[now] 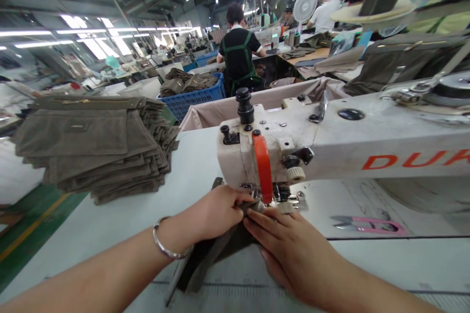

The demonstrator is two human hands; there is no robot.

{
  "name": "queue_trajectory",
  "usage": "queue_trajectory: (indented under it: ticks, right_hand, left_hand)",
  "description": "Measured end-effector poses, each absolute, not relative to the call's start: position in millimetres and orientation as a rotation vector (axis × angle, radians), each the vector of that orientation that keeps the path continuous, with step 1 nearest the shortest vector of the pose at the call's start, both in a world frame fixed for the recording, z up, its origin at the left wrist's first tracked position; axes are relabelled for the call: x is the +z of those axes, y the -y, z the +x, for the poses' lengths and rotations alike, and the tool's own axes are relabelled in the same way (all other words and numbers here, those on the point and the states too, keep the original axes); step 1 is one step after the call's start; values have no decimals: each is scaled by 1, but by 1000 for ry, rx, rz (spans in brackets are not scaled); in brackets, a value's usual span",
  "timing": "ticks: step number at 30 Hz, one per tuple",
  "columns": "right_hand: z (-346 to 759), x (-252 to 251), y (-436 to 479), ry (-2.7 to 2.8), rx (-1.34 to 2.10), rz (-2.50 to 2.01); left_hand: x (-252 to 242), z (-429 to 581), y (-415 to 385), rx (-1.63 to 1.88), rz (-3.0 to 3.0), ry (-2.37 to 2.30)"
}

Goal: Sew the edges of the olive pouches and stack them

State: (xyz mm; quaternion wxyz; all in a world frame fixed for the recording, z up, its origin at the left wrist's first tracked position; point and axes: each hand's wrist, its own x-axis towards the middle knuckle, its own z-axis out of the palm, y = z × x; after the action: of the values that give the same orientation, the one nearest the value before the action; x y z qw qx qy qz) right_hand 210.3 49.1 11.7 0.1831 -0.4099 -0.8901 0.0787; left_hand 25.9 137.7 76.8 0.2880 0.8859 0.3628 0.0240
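Note:
At the sewing machine's needle area, my left hand [220, 210] pinches the edge of a dark olive-brown fabric piece [233, 244]. A metal bangle circles that wrist. My right hand [293, 249] lies on the same piece from the right, fingers stretched out and close together, their tips near my left thumb. The fabric runs back toward me on the table, partly hidden under both hands. Just beyond my fingers stands the head of the white sewing machine [330, 142], with an orange guard [262, 168] in front of the needle. Presser foot and needle are mostly hidden.
Pink-handled thread snips [369, 225] lie on the machine bed at the right. A tall stack of olive fabric pieces with zippers [91, 142] sits at the table's left. Beyond are a blue crate [198, 98] of fabric pieces and a person [240, 49] seen from behind.

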Motion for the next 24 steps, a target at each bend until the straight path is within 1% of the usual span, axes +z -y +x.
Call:
queue_trajectory:
  ticks: [5,11,14,16,18,21,24]
  right_hand:
    - [215,7,-42,2435,214,-1203]
    - [219,5,-39,2403,227,-1186]
    - [219,7,-40,2407,233,-1204]
    - [219,8,-41,2403,228,-1218]
    - [219,9,-42,2405,234,-1225]
    - [220,11,-43,2437,247,-1241]
    - [220,15,-44,2453,279,-1252]
  left_hand:
    - [81,36,-127,-2,2478,-985]
    - [67,48,-106,-54,2828,-953]
    - [65,50,-106,-34,2874,-940]
    - [68,43,-106,6,2800,-971]
    - [70,27,-103,111,2637,-1103]
    - [63,-8,-90,382,2444,-1489]
    - [47,-31,-77,482,2233,-1781]
